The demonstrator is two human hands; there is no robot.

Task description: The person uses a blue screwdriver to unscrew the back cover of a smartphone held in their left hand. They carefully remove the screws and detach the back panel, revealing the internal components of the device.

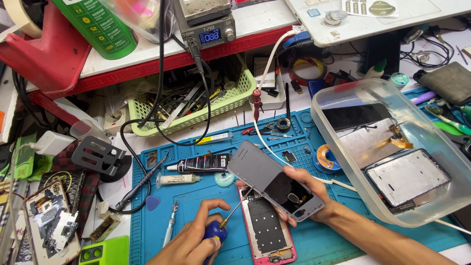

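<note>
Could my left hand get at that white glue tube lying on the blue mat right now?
Probably not freely: the left hand is wrapped around the blue-handled screwdriver. The white glue tube lies uncovered on the blue mat just beyond it, so the path itself looks open.

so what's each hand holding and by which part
Left hand: blue-handled screwdriver, by the handle. Right hand: grey phone back cover, by its lower end.

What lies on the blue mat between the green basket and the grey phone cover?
In the head view, a small labelled tube lies there, between the green basket and the grey phone cover.
</note>
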